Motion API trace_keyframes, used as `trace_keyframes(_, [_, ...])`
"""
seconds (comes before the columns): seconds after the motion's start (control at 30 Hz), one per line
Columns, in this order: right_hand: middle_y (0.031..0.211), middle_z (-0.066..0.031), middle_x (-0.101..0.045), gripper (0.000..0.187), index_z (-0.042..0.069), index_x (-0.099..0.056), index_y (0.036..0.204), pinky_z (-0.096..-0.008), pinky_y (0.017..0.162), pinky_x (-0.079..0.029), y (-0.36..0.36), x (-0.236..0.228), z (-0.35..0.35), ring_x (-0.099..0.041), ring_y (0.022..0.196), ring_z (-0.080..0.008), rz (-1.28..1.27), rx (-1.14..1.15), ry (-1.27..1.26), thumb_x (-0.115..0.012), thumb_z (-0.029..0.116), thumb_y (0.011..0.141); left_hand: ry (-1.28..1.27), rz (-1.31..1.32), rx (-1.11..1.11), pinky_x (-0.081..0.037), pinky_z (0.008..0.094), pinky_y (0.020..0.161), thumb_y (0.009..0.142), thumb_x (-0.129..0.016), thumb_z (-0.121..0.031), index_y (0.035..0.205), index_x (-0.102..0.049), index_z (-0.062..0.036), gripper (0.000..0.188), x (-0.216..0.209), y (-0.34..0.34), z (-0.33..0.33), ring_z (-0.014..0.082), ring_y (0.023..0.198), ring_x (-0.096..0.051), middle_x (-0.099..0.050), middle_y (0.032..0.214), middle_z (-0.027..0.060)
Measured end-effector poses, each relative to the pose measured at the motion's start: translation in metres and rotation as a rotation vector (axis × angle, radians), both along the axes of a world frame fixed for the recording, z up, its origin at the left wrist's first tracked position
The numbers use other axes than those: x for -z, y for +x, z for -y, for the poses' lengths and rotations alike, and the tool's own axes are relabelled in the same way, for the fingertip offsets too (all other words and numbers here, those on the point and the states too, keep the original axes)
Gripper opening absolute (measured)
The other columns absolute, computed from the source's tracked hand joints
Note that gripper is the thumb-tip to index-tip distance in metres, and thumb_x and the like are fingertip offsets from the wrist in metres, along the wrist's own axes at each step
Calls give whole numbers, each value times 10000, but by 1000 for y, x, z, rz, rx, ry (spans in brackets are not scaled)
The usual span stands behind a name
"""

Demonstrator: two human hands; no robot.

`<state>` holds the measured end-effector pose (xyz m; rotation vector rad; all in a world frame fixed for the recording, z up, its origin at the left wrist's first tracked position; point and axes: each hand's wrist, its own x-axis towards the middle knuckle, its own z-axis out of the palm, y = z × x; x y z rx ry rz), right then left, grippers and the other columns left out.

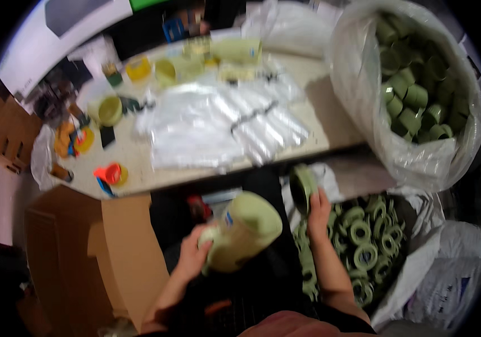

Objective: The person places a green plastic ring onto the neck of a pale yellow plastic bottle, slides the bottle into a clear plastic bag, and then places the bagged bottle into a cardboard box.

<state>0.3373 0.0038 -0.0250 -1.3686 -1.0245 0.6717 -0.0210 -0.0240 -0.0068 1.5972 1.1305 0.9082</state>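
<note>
Left hand (193,250) grips a pale-green fitting (245,233) before the tabletop (137,165) | right hand (319,211) pinches 1 green ring (309,183) | the 2 apart, unjoined | many loose rings (365,247) heaped beside right forearm (330,267)

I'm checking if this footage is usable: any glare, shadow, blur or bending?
In the head view: glare streaks the clear plastic; a shadow darkens the table beside the open bag; the pale green cylinder in the left hand looks soft; edges bow toward the black rim.

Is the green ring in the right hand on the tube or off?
Off: a gap shows between the ring and the tube, which the left hand holds.
</note>
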Motion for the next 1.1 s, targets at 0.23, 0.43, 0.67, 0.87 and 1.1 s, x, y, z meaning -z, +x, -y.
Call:
trace_keyframes(0.23, [922,-103,-579,555,-23,-664,1217,-375,769,-453,-75,-67,-17,-556,848,-270,519,-796,325,-726,408,874,-46,98,8,-471,378,1026,1014,-555,-385,1312,-590,-20,473,-2,-4,9,284,1232,-610,-604,1392,170])
trace_keyframes(0.43, [870,-84,-577,577,-3,-683,1228,-371,714,-443,-65,-68,-3,-549,779,-251,598,-830,348,-738,435,856,-94,233,29,-486,373,1027,998,-594,-178,1306,-585,-36,339,3,-9,9,290,1236,-624,-591,1414,177])
trace_keyframes(0.67, [863,-97,-575,557,1,-673,1239,-375,689,-436,-71,-66,6,-538,767,-250,571,-855,350,-722,428,885,-97,288,34,-503,370,1006,978,-618,-189,1307,-584,-47,359,4,-14,12,308,1205,-645,-607,1389,182])
trace_keyframes(0.87, [920,-153,-581,441,-42,-628,1232,-375,825,-462,-85,-64,-4,-580,881,-273,466,-622,-177,-618,312,969,-28,-335,8,-513,408,1008,887,-692,-103,1341,-523,-18,492,-33,41,58,375,1269,-585,-505,1472,232])
trace_keyframes(1.1, [864,-188,-542,581,-70,-596,1279,-409,742,-476,-79,-89,12,-567,800,-375,845,-785,263,-635,385,920,-22,-98,-46,-567,421,874,903,-672,-186,1412,-450,-72,566,-3,-5,14,390,1039,-680,-608,1353,197])
